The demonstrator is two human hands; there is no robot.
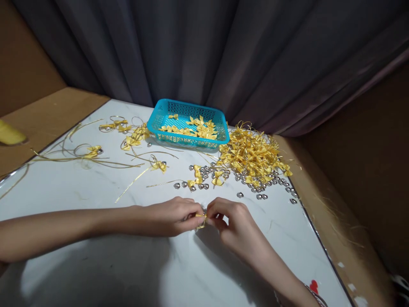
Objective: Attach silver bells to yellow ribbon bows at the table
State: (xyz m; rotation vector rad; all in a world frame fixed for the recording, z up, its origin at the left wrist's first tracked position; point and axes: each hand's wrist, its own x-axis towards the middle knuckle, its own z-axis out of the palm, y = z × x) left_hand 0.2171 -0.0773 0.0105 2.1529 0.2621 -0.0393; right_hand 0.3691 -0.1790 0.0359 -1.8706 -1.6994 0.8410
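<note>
My left hand (172,215) and my right hand (228,221) meet at the middle of the white marble table (96,264). Both pinch a small yellow ribbon bow (201,218) between their fingertips, with a thin gold loop showing just below it. The rest of the bow is hidden by my fingers. Just beyond my hands lie several small silver heart beads (252,185) and a few loose yellow bows (197,172).
A turquoise plastic basket (191,140) with several yellow bows stands at the back. To its right is a heap of yellow bows (251,155). Gold strings (79,160) and a few bows lie at the left. Dark curtains hang behind; cardboard (47,115) flanks the table.
</note>
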